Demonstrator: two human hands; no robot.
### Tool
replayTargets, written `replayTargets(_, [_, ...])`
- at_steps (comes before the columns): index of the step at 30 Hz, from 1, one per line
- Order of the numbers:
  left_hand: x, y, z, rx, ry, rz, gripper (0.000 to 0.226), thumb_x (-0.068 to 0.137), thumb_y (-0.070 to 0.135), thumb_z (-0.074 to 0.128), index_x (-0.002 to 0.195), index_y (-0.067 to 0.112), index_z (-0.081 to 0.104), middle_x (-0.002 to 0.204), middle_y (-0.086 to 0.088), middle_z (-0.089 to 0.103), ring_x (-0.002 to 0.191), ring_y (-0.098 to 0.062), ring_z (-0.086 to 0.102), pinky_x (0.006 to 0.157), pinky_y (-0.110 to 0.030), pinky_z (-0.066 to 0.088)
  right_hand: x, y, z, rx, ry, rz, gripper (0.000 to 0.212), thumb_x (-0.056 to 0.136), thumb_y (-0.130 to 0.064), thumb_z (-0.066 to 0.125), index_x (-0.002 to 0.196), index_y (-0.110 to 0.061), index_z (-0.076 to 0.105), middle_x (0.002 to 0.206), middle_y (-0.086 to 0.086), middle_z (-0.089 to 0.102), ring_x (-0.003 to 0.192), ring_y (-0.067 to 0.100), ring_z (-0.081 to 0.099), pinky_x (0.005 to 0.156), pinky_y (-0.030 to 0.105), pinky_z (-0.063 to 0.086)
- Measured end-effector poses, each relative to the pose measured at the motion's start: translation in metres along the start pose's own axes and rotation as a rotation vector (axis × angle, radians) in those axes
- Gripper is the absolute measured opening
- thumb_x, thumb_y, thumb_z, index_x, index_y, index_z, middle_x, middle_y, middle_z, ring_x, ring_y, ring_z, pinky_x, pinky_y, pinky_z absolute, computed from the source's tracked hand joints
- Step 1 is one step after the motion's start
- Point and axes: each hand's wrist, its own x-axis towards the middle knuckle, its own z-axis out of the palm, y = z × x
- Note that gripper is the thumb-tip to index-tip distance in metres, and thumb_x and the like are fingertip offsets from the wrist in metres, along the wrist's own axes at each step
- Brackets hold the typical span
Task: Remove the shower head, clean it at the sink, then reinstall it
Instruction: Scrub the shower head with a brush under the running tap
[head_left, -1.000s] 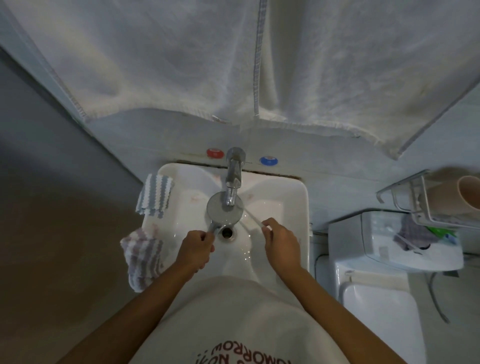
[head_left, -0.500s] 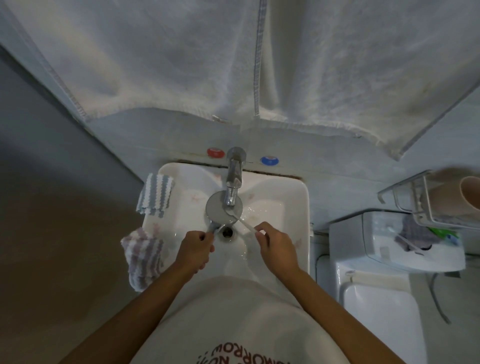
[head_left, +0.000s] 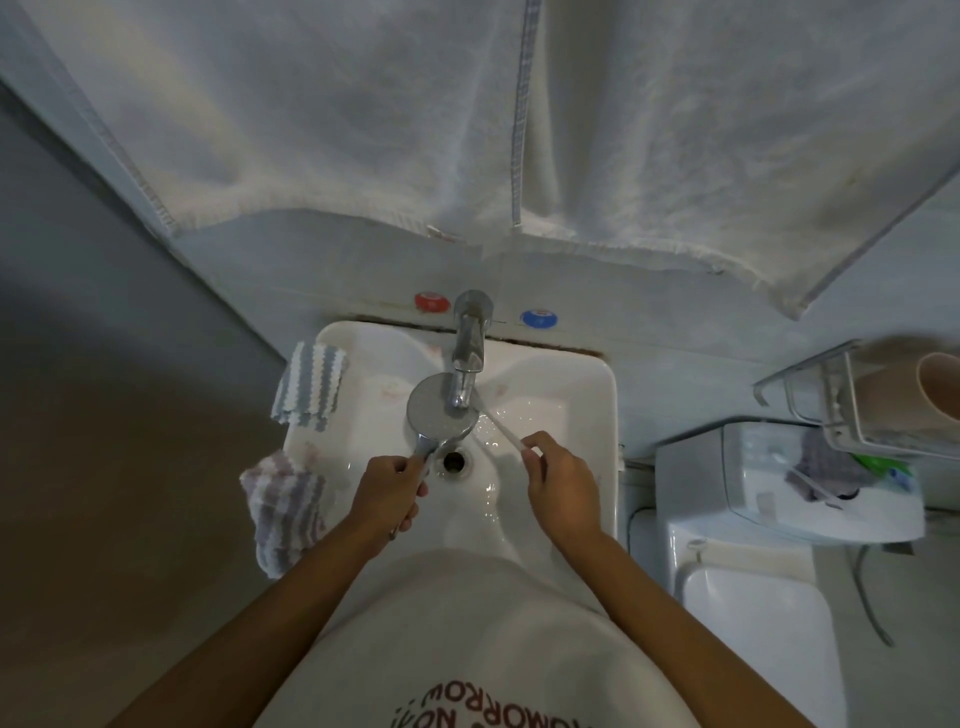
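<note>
The round chrome shower head lies face up in the white sink, under the chrome tap. My left hand grips its handle just left of the drain. My right hand pinches a thin white toothbrush whose far end reaches the right edge of the shower head's face, beneath the tap spout. Water glints on the basin to the right of the head.
Two striped cloths hang over the sink's left rim, one at the back and one at the front. Red and blue valve knobs sit on the wall. White towels hang overhead. A toilet cistern and wire rack stand at right.
My right hand moved the toothbrush in over the shower head's face and then drew back to the right. My left hand kept its grip on the handle, almost still.
</note>
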Motion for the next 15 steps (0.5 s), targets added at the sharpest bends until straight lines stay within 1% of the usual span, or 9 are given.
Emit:
replayTargets(3, [-0.001, 0.0, -0.001, 0.025, -0.003, 0.009, 0.042, 0.093, 0.038, 0.056, 0.086, -0.002, 0.067, 0.064, -0.009, 0.059, 0.042, -0.016, 0.044, 0.042, -0.023, 0.032, -0.005, -0.003, 0.001, 0.009, -0.076, -0.059, 0.015, 0.1, -0.026, 0.049, 0.103, -0.022, 0.063, 0.07, -0.007, 0.057, 0.063, 0.016, 0.054, 0.055, 0.028, 0.036])
replayTargets(5, [0.0, 0.001, -0.003, 0.075, -0.007, 0.026, 0.047, 0.091, 0.046, 0.057, 0.08, 0.001, 0.066, 0.062, -0.011, 0.06, 0.044, -0.02, 0.045, 0.044, -0.026, 0.034, -0.004, -0.001, 0.001, -0.015, -0.036, -0.039, 0.017, 0.101, -0.026, 0.047, 0.104, -0.02, 0.063, 0.074, -0.006, 0.059, 0.065, 0.016, 0.056, 0.056, 0.029, 0.038])
replayTargets(7, [-0.001, 0.002, -0.003, 0.116, -0.018, 0.046, 0.049, 0.088, 0.049, 0.058, 0.071, 0.003, 0.064, 0.058, -0.011, 0.058, 0.045, -0.021, 0.046, 0.044, -0.028, 0.034, -0.001, 0.001, 0.0, -0.036, 0.01, 0.002, 0.017, 0.102, -0.024, 0.046, 0.106, -0.017, 0.062, 0.075, -0.005, 0.057, 0.064, 0.016, 0.053, 0.056, 0.029, 0.034])
replayTargets(10, [-0.004, 0.004, -0.001, 0.168, -0.01, 0.069, 0.046, 0.09, 0.045, 0.057, 0.066, 0.005, 0.061, 0.054, -0.009, 0.057, 0.041, -0.02, 0.045, 0.042, -0.024, 0.033, -0.004, 0.0, 0.001, 0.004, -0.04, -0.031, 0.017, 0.102, -0.024, 0.047, 0.107, -0.017, 0.062, 0.073, -0.005, 0.056, 0.063, 0.017, 0.052, 0.055, 0.029, 0.034])
replayTargets(12, [-0.007, 0.004, -0.001, 0.228, -0.013, 0.105, 0.042, 0.094, 0.039, 0.055, 0.066, 0.008, 0.059, 0.056, -0.005, 0.059, 0.037, -0.017, 0.045, 0.038, -0.022, 0.032, -0.006, -0.001, 0.001, 0.007, -0.076, -0.065, 0.017, 0.102, -0.025, 0.048, 0.107, -0.018, 0.062, 0.072, -0.005, 0.055, 0.063, 0.017, 0.052, 0.053, 0.029, 0.033])
replayTargets(15, [-0.012, 0.008, -0.001, 0.295, -0.035, 0.148, 0.037, 0.096, 0.031, 0.051, 0.068, 0.009, 0.058, 0.057, -0.002, 0.058, 0.035, -0.013, 0.043, 0.033, -0.019, 0.03, 0.0, -0.001, -0.002, -0.045, -0.007, -0.02, 0.016, 0.102, -0.023, 0.047, 0.105, -0.016, 0.061, 0.073, -0.004, 0.055, 0.063, 0.018, 0.051, 0.053, 0.03, 0.031])
